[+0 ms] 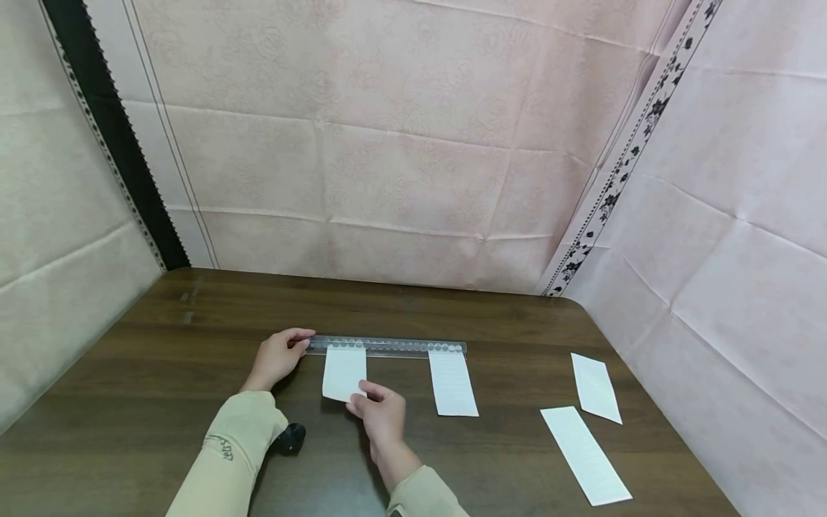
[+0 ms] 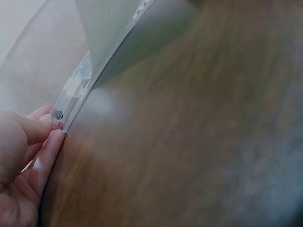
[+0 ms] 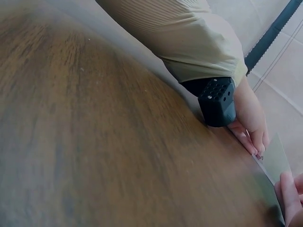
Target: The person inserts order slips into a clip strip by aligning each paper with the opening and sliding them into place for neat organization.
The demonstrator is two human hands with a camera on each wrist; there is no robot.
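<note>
Left hand [image 1: 276,361]: nearly closed fingers are pinching a clear strip [image 1: 397,347].
Right hand [image 1: 383,418]: nearly closed fingers are pinching a white slip [image 1: 344,373] by its edge.

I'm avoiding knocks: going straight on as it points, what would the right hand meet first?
Beyond the white paper slip it pinches, the right hand would probably meet the clear plastic strip; depth is uncertain.

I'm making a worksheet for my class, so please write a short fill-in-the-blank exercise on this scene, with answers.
1. In the head view, the left hand pinches the clear strip's ____ end.
2. The right hand holds one of ____ white papers.
3. Two loose papers lie toward the head view's ____ side.

Missing words: left; four; right.
</note>
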